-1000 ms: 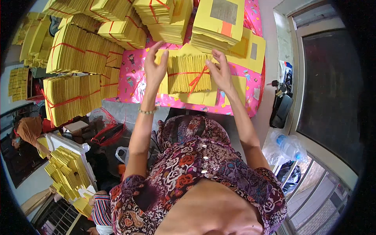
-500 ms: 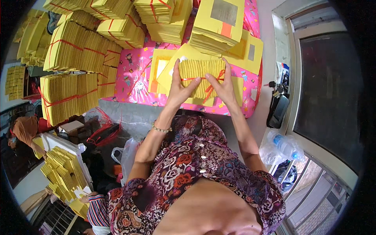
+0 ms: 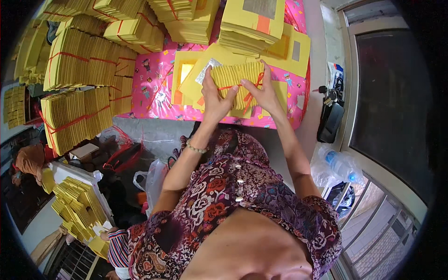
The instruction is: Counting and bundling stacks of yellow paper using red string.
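Observation:
Between my two hands sits a bundle of folded yellow paper [image 3: 235, 74], tied round with red ribbon [image 3: 251, 99] whose knot and loose ends show towards its right side. My left hand [image 3: 216, 103] grips the left end, thumb laid across the near face. At the right end my right hand [image 3: 267, 99] closes on it in the same way, the thumbs nearly meeting. The far fingers of both hands are partly hidden. Underneath lie flat yellow sheets [image 3: 182, 95], one with a silver foil patch [image 3: 208, 68], on a pink patterned table cover [image 3: 161, 109].
Tied yellow bundles [image 3: 77, 112] are piled along the left. A tall stack of flat sheets [image 3: 249, 35] stands behind my hands. Keys [image 3: 330, 95] and a plastic bottle [image 3: 343, 168] lie on the right ledge. A person in a striped sleeve [image 3: 119, 249] is at lower left, by more yellow paper.
The bundle has tilted slightly, its right end now farther away, and more of the foil patch shows beside it. Both hands keep their grip. The whole view has shifted a little.

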`<control>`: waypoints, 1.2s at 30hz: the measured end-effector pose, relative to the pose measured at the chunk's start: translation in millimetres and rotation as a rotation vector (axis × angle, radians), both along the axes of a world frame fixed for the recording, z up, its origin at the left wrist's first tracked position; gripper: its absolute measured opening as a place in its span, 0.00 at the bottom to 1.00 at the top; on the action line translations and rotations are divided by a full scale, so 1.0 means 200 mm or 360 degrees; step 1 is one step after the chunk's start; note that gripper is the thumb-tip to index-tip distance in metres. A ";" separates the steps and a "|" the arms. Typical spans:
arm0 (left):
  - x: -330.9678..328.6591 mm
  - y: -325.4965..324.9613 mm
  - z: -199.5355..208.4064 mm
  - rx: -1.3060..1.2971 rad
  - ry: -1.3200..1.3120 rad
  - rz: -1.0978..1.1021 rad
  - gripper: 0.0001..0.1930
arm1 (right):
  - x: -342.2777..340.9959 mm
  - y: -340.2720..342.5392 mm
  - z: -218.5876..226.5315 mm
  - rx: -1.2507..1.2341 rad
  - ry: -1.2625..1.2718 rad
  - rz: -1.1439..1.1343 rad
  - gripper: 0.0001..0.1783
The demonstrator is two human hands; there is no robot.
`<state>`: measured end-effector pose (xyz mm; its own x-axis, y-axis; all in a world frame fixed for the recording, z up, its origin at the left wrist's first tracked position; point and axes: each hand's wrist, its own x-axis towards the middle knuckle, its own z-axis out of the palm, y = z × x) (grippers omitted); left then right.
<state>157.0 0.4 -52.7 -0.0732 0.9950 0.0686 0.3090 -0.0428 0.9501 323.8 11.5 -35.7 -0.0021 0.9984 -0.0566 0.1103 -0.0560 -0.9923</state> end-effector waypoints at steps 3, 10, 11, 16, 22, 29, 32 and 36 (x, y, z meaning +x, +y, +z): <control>-0.05 0.01 0.04 -0.0037 -0.0024 -0.0044 0.41 | -0.04 0.00 0.09 0.0399 -0.0774 -0.0148 0.43; -0.02 0.05 0.04 -0.0058 -0.0214 0.0020 0.23 | -0.24 0.10 0.19 0.0687 -0.1741 0.0083 0.24; -0.01 0.04 0.02 -0.0062 -0.0216 0.0025 0.23 | -0.25 0.10 0.17 0.0639 -0.1821 0.0158 0.23; 0.02 0.05 -0.02 0.0066 -0.0191 0.0037 0.23 | -0.23 0.12 0.13 0.0764 -0.1793 0.0049 0.21; -0.04 0.11 -0.06 -0.0021 -0.0354 -0.0107 0.24 | -0.23 0.12 0.13 0.0729 -0.1828 0.0122 0.20; -0.21 -0.07 0.06 0.0212 -0.0295 -0.0273 0.39 | -0.19 0.12 0.13 0.0779 -0.1730 0.0200 0.21; -0.26 -0.21 0.10 0.0172 0.0125 -0.0320 0.46 | -0.19 0.10 0.16 0.0873 -0.1764 0.0190 0.23; -0.22 -0.31 0.06 0.0033 0.0137 -0.0203 0.39 | -0.25 0.07 0.19 0.0869 -0.1642 0.0437 0.26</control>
<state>113.1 -60.6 -39.8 0.0605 0.9941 0.0898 0.3801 -0.1062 0.9188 274.5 25.0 3.2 -0.4214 0.8644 0.2741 0.8102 0.4947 -0.3144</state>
